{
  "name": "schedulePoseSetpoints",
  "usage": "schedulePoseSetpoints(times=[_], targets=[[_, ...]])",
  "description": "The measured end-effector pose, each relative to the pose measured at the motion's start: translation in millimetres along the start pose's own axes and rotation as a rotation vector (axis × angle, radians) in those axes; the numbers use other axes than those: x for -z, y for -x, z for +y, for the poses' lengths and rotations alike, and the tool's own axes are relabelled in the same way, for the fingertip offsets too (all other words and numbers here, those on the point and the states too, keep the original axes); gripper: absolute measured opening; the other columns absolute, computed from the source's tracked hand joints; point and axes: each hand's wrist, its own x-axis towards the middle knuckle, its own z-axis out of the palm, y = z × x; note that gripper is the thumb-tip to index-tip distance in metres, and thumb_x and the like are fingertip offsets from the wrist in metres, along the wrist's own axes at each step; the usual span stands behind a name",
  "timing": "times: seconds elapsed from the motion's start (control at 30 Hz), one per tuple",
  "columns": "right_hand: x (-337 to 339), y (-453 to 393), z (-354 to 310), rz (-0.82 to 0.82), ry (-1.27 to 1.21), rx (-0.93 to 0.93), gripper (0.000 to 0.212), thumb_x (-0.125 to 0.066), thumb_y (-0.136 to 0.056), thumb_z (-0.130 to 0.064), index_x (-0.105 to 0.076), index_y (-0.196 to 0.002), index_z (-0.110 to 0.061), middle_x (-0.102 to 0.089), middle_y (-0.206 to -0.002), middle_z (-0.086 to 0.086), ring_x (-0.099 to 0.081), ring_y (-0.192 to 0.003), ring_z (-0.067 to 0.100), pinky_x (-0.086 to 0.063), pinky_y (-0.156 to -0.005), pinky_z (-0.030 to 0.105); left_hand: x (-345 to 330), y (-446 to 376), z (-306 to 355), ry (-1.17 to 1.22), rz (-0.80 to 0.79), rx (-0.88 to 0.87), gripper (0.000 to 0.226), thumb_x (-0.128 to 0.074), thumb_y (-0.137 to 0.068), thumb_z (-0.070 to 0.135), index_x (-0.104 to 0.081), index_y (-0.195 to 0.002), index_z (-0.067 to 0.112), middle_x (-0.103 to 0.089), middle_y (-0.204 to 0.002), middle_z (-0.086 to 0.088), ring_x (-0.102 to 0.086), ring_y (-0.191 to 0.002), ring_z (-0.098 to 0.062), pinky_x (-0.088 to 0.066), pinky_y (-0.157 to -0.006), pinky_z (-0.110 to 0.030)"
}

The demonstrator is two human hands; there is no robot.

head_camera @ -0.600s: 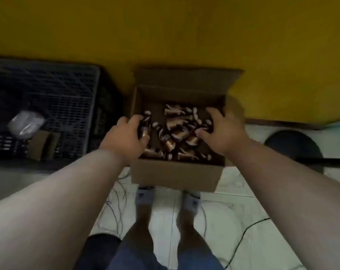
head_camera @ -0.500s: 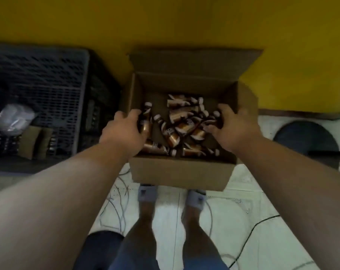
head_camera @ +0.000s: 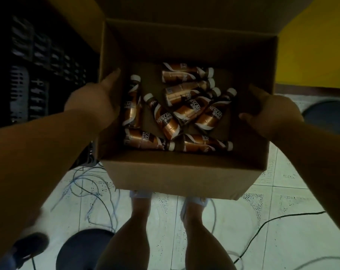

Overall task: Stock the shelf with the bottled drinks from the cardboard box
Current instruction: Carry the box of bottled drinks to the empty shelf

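Seemingly, in this dimness, my left hand (head_camera: pixel 95 106) and right hand (head_camera: pixel 272 114) grip the box (head_camera: pixel 184 172) walls; loose bottles (head_camera: pixel 167 121) will roll, so hold low.

Your view was dim and underexposed; the tiled floor (head_camera: pixel 262 201) caught the most light, the cardboard box (head_camera: pixel 184 172) interior lay shadowed, and the lower-left corner smeared with blur
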Motion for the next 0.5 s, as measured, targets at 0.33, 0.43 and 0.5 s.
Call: schedulePoseSetpoints(times=[0.33,0.43,0.5], targets=[[8.8,-0.4,6.4,-0.002,0.073,0.04,0.041,-0.053,-0.098,-0.023,-0.049,-0.138,-0.024,-0.061,-0.12,0.022,-0.059,-0.107,0.043,-0.05,-0.082,0.046,10.4,5.7,2.7,0.083,-0.037,0.017,0.083,-0.057,-0.087,0.0,-0.023,-0.149,0.044,-0.048,-0.143,-0.013,-0.055,-0.116,-0.036,-0.054,-0.086,-0.042],[23.1,12.3,12.4,-0.013,0.09,0.054,0.046,-0.053,-0.098,-0.022,-0.046,-0.142,-0.026,-0.057,-0.129,0.022,-0.057,-0.113,0.042,-0.049,-0.086,0.047,27.1,27.1,12.5,0.079,-0.027,0.014,0.085,-0.057,-0.086,0.0,-0.021,-0.15,0.044,-0.049,-0.143,-0.013,-0.055,-0.117,-0.036,-0.054,-0.087,-0.042],[38.1,31.7,19.2,-0.01,0.075,0.054,0.044,-0.053,-0.097,-0.022,-0.048,-0.141,-0.026,-0.059,-0.127,0.022,-0.058,-0.111,0.042,-0.05,-0.086,0.046,43.1,50.6,18.0,0.064,-0.012,0.02,0.083,-0.057,-0.086,0.001,-0.022,-0.149,0.042,-0.054,-0.135,-0.015,-0.058,-0.109,-0.036,-0.055,-0.08,-0.042]])
